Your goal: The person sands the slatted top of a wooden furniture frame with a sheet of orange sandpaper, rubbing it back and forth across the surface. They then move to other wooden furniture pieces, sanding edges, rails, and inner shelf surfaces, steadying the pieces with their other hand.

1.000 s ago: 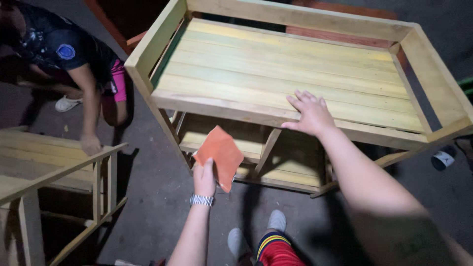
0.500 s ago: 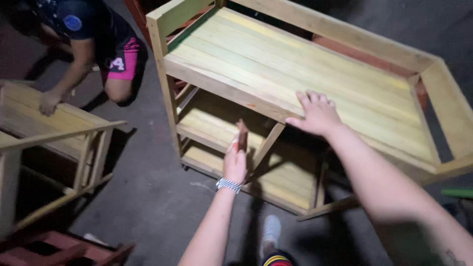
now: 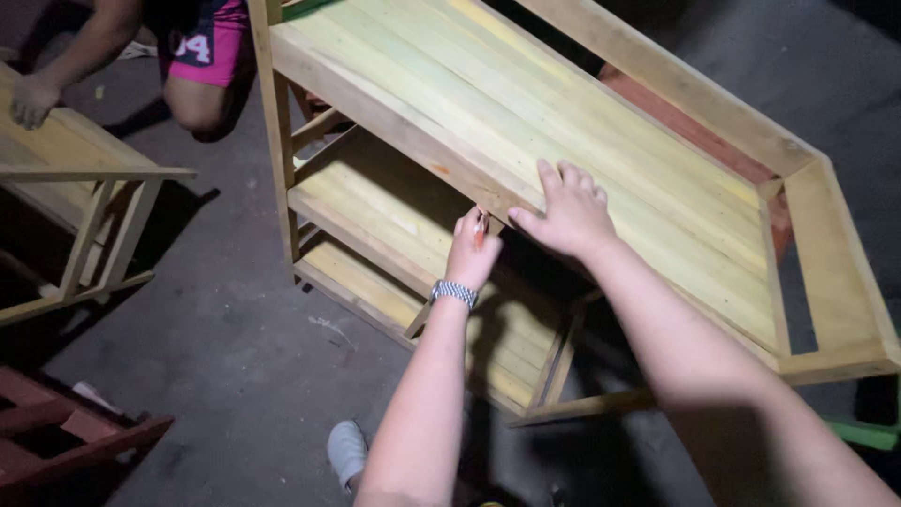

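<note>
A pale yellow-green wooden shelf unit (image 3: 657, 188) with a railed top and lower slatted shelves stands in front of me. My right hand (image 3: 568, 211) lies flat on the front rail of its top tray, fingers spread. My left hand (image 3: 472, 252), with a metal watch on the wrist, is tucked just under that front rail and grips an orange sheet of sandpaper (image 3: 480, 228), of which only a thin edge shows. The two hands are almost touching.
Another person kneels at the upper left, knee (image 3: 192, 99) on the floor and a hand (image 3: 33, 99) on a second wooden frame (image 3: 84, 178). A reddish wooden piece (image 3: 66, 437) lies at the lower left. My grey shoe (image 3: 347, 451) stands on the dark concrete floor.
The view has swung right and closer. My left hand rose from the lower shelf to just under the top rail, and the sandpaper turned from flat-on to edge-on. My right hand stays on the rail.
</note>
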The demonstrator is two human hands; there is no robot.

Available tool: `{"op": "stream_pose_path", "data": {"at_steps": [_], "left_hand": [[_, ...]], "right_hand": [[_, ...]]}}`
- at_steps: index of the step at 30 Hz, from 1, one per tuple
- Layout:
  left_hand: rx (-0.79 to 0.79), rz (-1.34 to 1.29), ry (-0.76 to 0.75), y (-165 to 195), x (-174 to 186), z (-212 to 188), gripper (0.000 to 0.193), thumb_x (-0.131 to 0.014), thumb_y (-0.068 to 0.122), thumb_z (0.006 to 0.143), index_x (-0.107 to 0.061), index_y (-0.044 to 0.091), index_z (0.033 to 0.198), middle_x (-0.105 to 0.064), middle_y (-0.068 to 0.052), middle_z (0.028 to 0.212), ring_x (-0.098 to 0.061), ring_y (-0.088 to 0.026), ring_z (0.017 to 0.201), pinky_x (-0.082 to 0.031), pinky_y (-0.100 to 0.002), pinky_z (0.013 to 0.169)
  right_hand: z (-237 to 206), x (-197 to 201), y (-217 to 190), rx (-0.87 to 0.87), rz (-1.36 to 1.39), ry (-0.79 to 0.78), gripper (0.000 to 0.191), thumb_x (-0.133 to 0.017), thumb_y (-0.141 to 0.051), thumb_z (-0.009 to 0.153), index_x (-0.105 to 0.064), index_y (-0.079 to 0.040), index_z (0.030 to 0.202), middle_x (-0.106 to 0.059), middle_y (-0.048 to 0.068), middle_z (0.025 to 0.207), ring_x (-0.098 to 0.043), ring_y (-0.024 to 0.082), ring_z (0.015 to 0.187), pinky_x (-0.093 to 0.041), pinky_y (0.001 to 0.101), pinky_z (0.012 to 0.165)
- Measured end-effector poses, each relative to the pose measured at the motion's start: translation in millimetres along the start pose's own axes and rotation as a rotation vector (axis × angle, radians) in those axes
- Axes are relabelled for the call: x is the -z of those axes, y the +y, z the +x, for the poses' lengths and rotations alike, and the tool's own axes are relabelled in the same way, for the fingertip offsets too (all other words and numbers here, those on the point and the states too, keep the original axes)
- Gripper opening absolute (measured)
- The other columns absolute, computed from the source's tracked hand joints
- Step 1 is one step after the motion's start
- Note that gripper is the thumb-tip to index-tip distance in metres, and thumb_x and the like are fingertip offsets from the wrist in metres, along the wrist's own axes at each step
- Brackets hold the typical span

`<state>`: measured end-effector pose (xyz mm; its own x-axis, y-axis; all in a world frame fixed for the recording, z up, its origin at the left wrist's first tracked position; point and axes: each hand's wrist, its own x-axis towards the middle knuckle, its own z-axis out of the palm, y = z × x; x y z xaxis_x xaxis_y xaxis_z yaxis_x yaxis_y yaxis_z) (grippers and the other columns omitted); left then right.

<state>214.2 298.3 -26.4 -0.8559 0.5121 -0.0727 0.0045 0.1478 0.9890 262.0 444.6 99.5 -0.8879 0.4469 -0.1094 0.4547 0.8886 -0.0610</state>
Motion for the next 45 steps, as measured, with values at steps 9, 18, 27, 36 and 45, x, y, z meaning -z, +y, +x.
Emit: {"op": "stream_pose_path", "data": {"at_steps": [9, 18, 27, 36, 45], "left_hand": [[-0.181, 0.232, -0.048, -21.3, -13.7, -8.2, 0.074, -0.058, 0.001, 0.082, -0.034, -0.002, 0.151, -0.042, -0.030, 0.151, -0.035, -0.047, 0.144, -0.030, -0.048, 0.118], [-0.154, 0.224, 0.077, -28.2, -27.3, -11.0, 0.071, -0.060, 0.004, 0.080, -0.039, 0.003, 0.148, -0.049, -0.022, 0.145, -0.046, -0.043, 0.136, -0.038, -0.047, 0.115], [-0.284, 0.173, 0.242, -33.5, -57.9, -16.2, 0.090, -0.059, -0.005, 0.074, -0.025, -0.003, 0.158, -0.035, -0.029, 0.157, -0.030, -0.047, 0.149, -0.020, -0.054, 0.126], [-0.193, 0.311, 0.412, -51.9, -60.9, -22.1, 0.098, -0.066, 0.001, 0.072, -0.020, -0.002, 0.159, -0.037, -0.027, 0.155, -0.033, -0.045, 0.146, -0.018, -0.060, 0.123], [-0.028, 0.431, 0.306, -54.5, -58.5, -21.7, 0.094, -0.068, 0.000, 0.072, -0.027, 0.003, 0.157, -0.040, -0.025, 0.152, -0.035, -0.044, 0.142, -0.022, -0.059, 0.117]], "right_hand": [[5.8, 2.3, 2.7, -0.002, 0.008, -0.007, 0.099, -0.066, -0.068, 0.080, -0.037, -0.013, 0.157, -0.034, 0.025, 0.160, -0.033, 0.042, 0.147, -0.032, 0.0612, 0.112], [2.9, 3.0, 0.0, -0.021, 0.025, -0.042, 0.101, -0.066, -0.068, 0.080, -0.034, -0.013, 0.158, -0.030, 0.023, 0.162, -0.029, 0.040, 0.150, -0.029, 0.0627, 0.113], [7.1, -2.7, 0.7, -0.044, 0.015, -0.058, 0.100, -0.064, -0.068, 0.082, -0.032, -0.013, 0.159, -0.029, 0.023, 0.163, -0.028, 0.040, 0.149, -0.028, 0.0618, 0.114], [9.7, -2.9, 0.9, -0.014, 0.009, -0.040, 0.100, -0.062, -0.068, 0.083, -0.033, -0.009, 0.158, -0.032, 0.025, 0.161, -0.030, 0.041, 0.149, -0.030, 0.0613, 0.113], [8.7, -2.7, -5.2, -0.013, 0.012, -0.013, 0.100, -0.064, -0.066, 0.081, -0.033, -0.011, 0.158, -0.030, 0.025, 0.162, -0.028, 0.040, 0.149, -0.027, 0.0629, 0.113]]}}
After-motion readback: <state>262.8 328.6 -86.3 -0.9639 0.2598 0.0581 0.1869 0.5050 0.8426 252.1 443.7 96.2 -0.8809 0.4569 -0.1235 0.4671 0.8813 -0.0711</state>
